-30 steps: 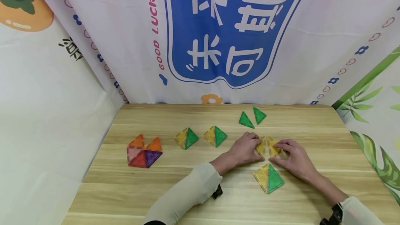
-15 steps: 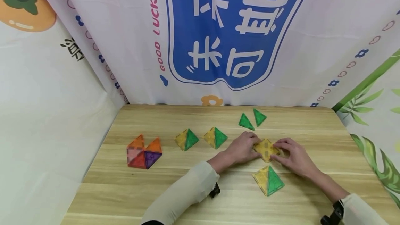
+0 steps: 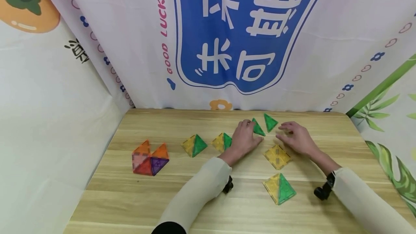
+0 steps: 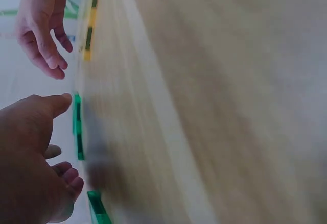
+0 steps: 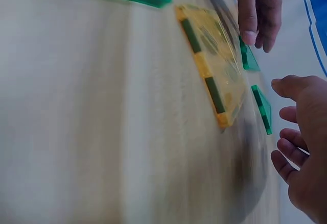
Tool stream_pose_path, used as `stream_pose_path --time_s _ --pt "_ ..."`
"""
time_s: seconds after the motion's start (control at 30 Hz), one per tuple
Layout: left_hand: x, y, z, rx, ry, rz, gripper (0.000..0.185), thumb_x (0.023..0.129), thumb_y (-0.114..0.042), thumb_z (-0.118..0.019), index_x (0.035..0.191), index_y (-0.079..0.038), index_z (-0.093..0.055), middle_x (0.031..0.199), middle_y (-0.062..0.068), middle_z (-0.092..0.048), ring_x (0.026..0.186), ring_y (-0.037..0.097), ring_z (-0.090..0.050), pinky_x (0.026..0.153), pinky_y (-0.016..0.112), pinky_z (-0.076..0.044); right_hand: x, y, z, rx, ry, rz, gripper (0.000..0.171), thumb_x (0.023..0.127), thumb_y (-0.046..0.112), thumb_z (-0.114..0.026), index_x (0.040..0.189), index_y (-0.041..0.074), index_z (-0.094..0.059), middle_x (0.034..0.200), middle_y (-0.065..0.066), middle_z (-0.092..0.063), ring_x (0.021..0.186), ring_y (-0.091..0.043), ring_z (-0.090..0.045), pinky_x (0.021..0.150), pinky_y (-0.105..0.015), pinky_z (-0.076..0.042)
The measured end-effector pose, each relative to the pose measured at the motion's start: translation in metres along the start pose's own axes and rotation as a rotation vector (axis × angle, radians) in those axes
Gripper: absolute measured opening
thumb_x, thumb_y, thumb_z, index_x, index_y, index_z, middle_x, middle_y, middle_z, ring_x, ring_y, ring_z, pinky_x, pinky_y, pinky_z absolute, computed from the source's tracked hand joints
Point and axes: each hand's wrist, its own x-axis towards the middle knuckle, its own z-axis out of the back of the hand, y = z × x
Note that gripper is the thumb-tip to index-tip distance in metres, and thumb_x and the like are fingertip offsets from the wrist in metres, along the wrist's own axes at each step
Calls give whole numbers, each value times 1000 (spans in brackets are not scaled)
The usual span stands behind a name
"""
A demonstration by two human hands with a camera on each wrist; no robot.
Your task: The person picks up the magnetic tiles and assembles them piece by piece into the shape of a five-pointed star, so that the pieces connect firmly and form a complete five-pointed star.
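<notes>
Tiles lie across the wooden bench (image 3: 107,205), and reading from the left: an orange, pink and purple cluster (image 3: 150,158), then two yellow-and-green pairs (image 3: 194,144) (image 3: 221,142), each a flat diamond. The left hand (image 3: 244,139) comes next, fingers loose and holding nothing, its tips just beside the left green triangle (image 3: 258,128); the right green triangle (image 3: 269,121) lies close by, and the right hand (image 3: 296,138) hovers near it, also slack and empty (both wrist views are blurred, but agree). Nearer the person sit an all-yellow diamond (image 3: 276,156) and a third yellow-and-green pair (image 3: 280,187).

By my judgement, three pairs are done, the yellow diamond is assembled, and the two green triangles remain to be joined. Behind the bench hangs a printed cloth backdrop (image 3: 243,28) with blue lettering, fruit and bamboo.
</notes>
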Motion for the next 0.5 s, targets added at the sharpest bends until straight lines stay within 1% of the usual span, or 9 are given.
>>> stream_pose_path --time_s 0.1,0.2,0.37,0.5 --pt "7 2 -2 3 -3 35 77 95 -55 -75 156 -13 -53 151 8 -56 139 25 -53 114 35 -48 13 -3 -5 -5 10 -28 41 96 22 -80 122 -8 -73 133 -31 -64 115 -48 -65 89 -60 -58" --pt "13 1 -3 18 11 58 81 93 -60 -76 156 -14 -53 152 7 -55 140 25 -53 115 36 -46 22 -7 -9 -12 13 -56 43 95 22 -81 123 -9 -73 135 -33 -63 118 -51 -63 93 -63 -55" --pt "19 -4 -5 100 40 76 88 90 -70 -72 156 -16 -53 153 3 -56 140 24 -52 115 39 -47 33 -10 -16 6 36 -102 50 92 23 -84 128 -9 -70 140 -32 -61 130 -52 -55 108 -66 -45" --pt "22 -7 -8 164 38 89 88 89 -75 -69 156 -20 -53 152 0 -56 139 22 -52 113 39 -47 39 -11 -21 6 57 -105 55 92 27 -84 131 -10 -68 141 -31 -61 134 -52 -52 112 -67 -41"
